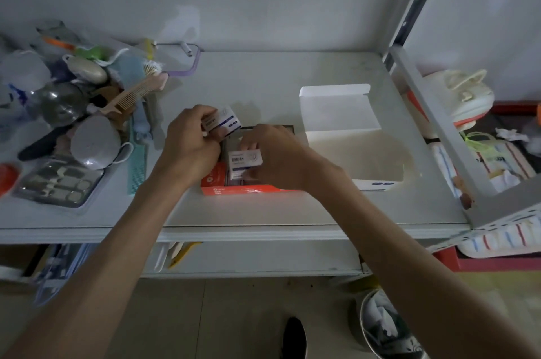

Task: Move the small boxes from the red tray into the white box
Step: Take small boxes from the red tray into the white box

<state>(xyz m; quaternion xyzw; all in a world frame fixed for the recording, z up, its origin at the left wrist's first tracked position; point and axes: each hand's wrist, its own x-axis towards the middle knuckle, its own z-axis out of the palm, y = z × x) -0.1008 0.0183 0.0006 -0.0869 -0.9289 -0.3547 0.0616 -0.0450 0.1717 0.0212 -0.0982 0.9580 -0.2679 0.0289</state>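
Observation:
The red tray [234, 190] lies on the table's middle, mostly covered by my hands. My left hand [190, 144] holds a small white and blue box [224, 120] lifted above the tray's far left corner. My right hand [278, 156] grips a second small box [245, 158] over the tray's middle. Another small box [235, 174] shows in the tray just below it. The white box [351, 150] stands open to the right of the tray, with its lid flap raised at the back. Its inside looks empty.
A heap of combs, masks, a brush and a manicure set [58, 183] fills the table's left side. A metal shelf frame [445, 130] rises at the right edge, with shoes and cloths behind it. A lower shelf and the floor lie below the table's front.

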